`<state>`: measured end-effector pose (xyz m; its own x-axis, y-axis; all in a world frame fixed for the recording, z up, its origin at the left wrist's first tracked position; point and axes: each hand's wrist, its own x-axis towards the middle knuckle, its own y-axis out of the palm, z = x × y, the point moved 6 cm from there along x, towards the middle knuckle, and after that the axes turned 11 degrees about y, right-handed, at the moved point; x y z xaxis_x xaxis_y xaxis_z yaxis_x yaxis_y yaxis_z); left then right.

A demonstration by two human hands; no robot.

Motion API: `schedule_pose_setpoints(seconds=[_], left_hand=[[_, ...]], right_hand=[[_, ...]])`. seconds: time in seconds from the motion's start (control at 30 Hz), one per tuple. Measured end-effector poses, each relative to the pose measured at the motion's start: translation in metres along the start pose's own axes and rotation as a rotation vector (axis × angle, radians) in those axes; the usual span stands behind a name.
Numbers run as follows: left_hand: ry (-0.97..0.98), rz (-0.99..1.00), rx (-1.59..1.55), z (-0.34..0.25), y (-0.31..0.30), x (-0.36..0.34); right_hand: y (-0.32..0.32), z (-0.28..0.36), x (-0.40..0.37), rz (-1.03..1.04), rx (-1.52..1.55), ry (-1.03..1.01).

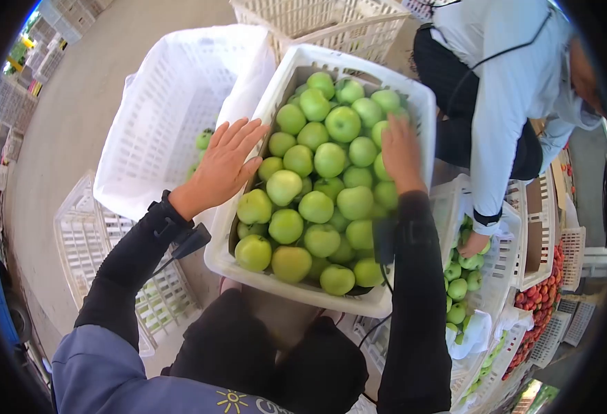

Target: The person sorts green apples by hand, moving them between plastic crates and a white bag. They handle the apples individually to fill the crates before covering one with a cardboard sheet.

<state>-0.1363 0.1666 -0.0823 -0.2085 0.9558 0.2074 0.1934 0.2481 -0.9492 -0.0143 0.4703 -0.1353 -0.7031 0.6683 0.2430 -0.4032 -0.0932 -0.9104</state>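
A white plastic crate (pixel 424 103) full of green apples (pixel 316 207) is in front of me, over my knees. My left hand (pixel 222 164) is at the crate's left rim, its fingers stretched out and holding nothing. My right hand (pixel 401 155) is over the apples along the right side, somewhat blurred. Its fingers point away from me and look extended, with no apple visible in its grasp. To the left stands a crate lined with white mesh-like sheeting (pixel 172 90), where a few green apples (pixel 203 140) show beside my left hand.
A co-worker in a white top (pixel 507 90) crouches at the right, one hand (pixel 474 243) among green apples in another crate (pixel 500 276). Red fruit (pixel 541 300) lies beyond. Other crates stand at the lower left (pixel 86 238) and top (pixel 359 34).
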Motion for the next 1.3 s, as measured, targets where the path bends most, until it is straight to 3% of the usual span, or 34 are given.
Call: schedule_pose_setpoints(seconds=[0.03, 0.13, 0.37, 0.43, 0.47, 0.53, 0.6, 0.67, 0.8, 0.87, 0.9, 0.93, 0.97, 1.03, 1.13, 1.2, 1.23, 1.27, 1.3], left_hand=[[-0.002, -0.004, -0.028, 0.001, 0.005, -0.009], [-0.025, 0.007, -0.009, -0.001, 0.013, -0.022], [-0.02, -0.103, 0.005, -0.003, 0.012, -0.017], [-0.032, -0.15, 0.007, -0.002, 0.015, -0.018], [-0.042, -0.174, 0.023, 0.001, 0.014, -0.019], [-0.075, -0.214, 0.061, 0.005, 0.013, -0.02], [-0.097, -0.238, 0.08, 0.003, 0.015, -0.024], [-0.097, -0.233, 0.06, 0.004, 0.016, -0.022], [-0.029, -0.225, 0.188, -0.001, 0.011, -0.022], [-0.092, -0.224, 0.033, 0.002, 0.009, -0.017], [0.0, -0.257, 0.092, -0.002, 0.012, -0.019], [0.07, -0.271, 0.257, 0.001, 0.025, -0.022], [0.097, -0.268, 0.321, 0.002, 0.032, -0.025], [-0.004, -0.292, 0.184, -0.003, 0.026, -0.027], [-0.017, -0.244, 0.189, -0.011, 0.03, -0.05], [-0.026, -0.195, 0.162, -0.022, 0.027, -0.065], [-0.011, -0.192, 0.148, -0.026, 0.03, -0.075], [0.009, -0.205, 0.154, -0.029, 0.032, -0.082], [0.034, -0.214, 0.162, -0.033, 0.033, -0.091]], right_hand=[[0.013, -0.008, -0.009, -0.015, 0.088, 0.091], [0.01, -0.01, -0.002, 0.055, 0.099, 0.086], [0.01, 0.006, 0.0, 0.072, -0.213, 0.18], [0.013, 0.005, 0.0, -0.199, -0.368, -0.059], [0.009, 0.022, 0.0, -0.209, -0.366, -0.082], [-0.004, 0.079, -0.022, -0.255, -0.108, -0.193], [-0.01, 0.15, -0.062, -0.148, 0.104, -0.377], [0.038, 0.178, -0.108, 0.104, 0.104, -0.482], [0.045, 0.203, -0.111, 0.103, 0.095, -0.499], [0.042, 0.202, -0.106, 0.059, 0.184, -0.535], [0.06, 0.191, -0.105, 0.1, 0.162, -0.552], [0.041, 0.193, -0.107, 0.179, 0.119, -0.495], [0.046, 0.177, -0.119, -0.031, 0.121, -0.457], [-0.005, 0.166, -0.128, 0.099, 0.196, -0.297], [-0.112, 0.114, -0.139, 0.039, 0.388, -0.108], [-0.166, 0.048, -0.154, -0.19, 0.426, 0.003], [-0.196, 0.014, -0.165, -0.115, 0.527, 0.247], [-0.21, -0.035, -0.171, -0.242, 0.497, 0.307], [-0.239, -0.07, -0.18, -0.213, 0.586, 0.48]])
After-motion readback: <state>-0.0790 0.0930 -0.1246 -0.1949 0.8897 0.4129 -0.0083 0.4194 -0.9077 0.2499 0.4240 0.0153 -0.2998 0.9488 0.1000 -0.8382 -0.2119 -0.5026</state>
